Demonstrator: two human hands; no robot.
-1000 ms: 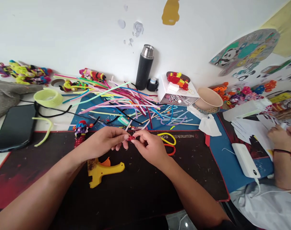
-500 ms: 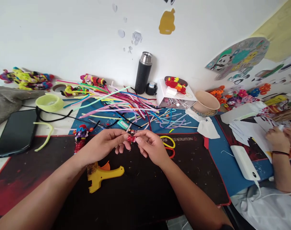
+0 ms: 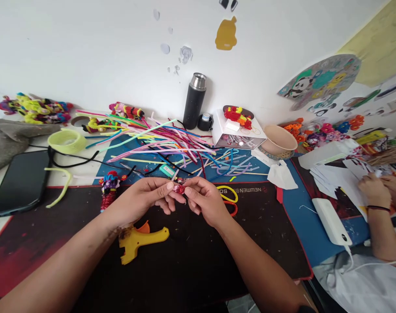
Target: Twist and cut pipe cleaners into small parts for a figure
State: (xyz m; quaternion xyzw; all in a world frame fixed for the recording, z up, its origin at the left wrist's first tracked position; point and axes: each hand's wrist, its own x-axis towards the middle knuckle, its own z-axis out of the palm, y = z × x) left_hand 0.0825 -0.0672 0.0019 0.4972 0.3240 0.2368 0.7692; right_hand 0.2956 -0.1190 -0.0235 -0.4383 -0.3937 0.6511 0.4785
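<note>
Against a white wall [image 3: 96, 56], on a crowded surface [image 3: 315, 243]: doll [image 3: 109, 189], seemingly parked aside; yellow glue gun [image 3: 141, 240] within reach; between left hand [image 3: 149, 193] and right hand [image 3: 204, 198], both pinched tight, a tiny red piece [image 3: 179, 189], likely lifted for fine control; scissor handles [image 3: 230, 188] alongside. Elbow room over the dark mat [image 3: 191, 256], up to its red right edge.

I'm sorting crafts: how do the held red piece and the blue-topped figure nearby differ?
The red piece is held by left grip and right grip; the blue-topped figure rests unheld. The red piece's visible part is smaller than the figure. The red piece looks mostly red; the figure adds blue and purple. Both show shiny red.
</note>
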